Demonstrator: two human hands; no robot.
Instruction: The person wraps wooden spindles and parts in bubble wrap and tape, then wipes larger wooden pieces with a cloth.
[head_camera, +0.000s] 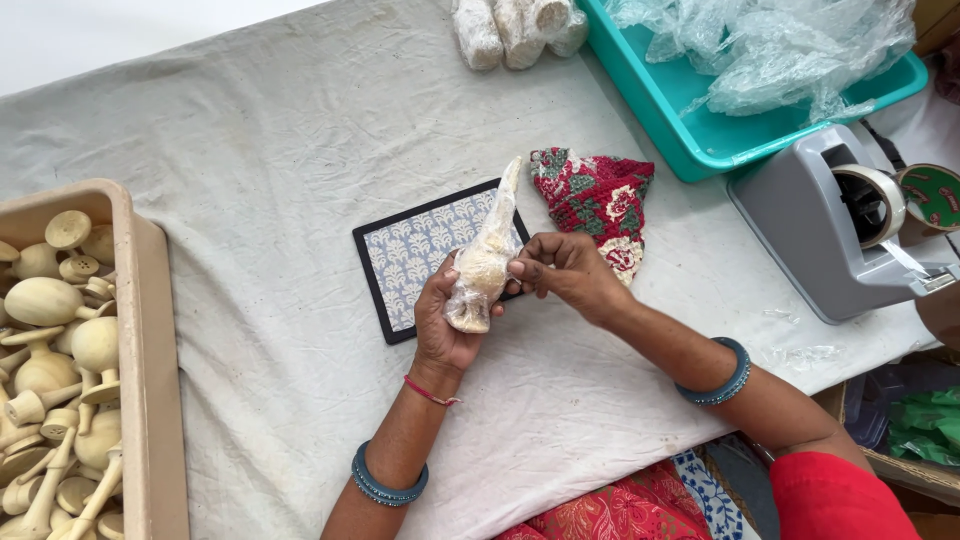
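Observation:
My left hand (438, 325) grips a pale wooden piece wrapped in clear plastic wrap (481, 268), held upright over the table with the wrap's twisted tail pointing up. My right hand (567, 272) pinches the wrap at the piece's right side. Under both hands lies a flat blue-and-white patterned card with a black border (400, 262). A red floral cloth pouch (598, 200) rests just behind my right hand.
A beige crate (148, 330) at the left holds several bare wooden pieces. A teal tub (680, 120) with crumpled plastic sits at the back right, a grey tape dispenser (810, 230) beside it. Wrapped pieces (512, 30) lie at the far edge. White cloth (260, 170) covers the table.

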